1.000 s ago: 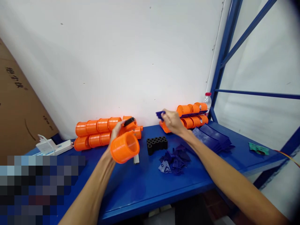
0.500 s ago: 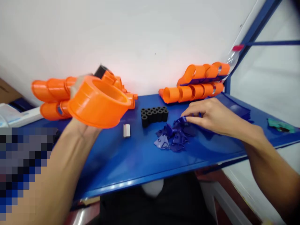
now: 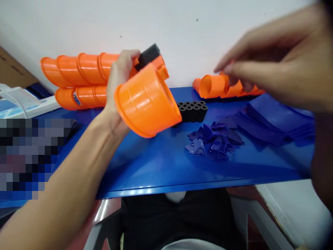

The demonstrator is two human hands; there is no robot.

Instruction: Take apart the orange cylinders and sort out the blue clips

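My left hand (image 3: pixel 121 74) is wrapped round an orange cup-like ring part (image 3: pixel 145 104), whose open side faces right. A black block (image 3: pixel 149 55) and a small orange piece show just behind that part. Raised at the right, my right hand (image 3: pixel 270 59) is blurred, its thumb and fingers drawn together near the right orange row (image 3: pixel 213 86). Whether something small is between those fingertips is hard to make out. Dark blue plastic pieces (image 3: pixel 215 139) lie in a loose pile below, beside a cluster of black tubes (image 3: pixel 194 113).
Orange rings stand in two stacked rows (image 3: pixel 85 69) at the left. Blue curved sheets (image 3: pixel 278 118) lie on the right of the blue table (image 3: pixel 161 173). A white device (image 3: pixel 31 104) stands at the far left, near a cardboard box (image 3: pixel 15 66).
My right hand has risen from the blue pieces toward the upper right. My left hand has moved right, tilting the orange part. The camera view has shifted.
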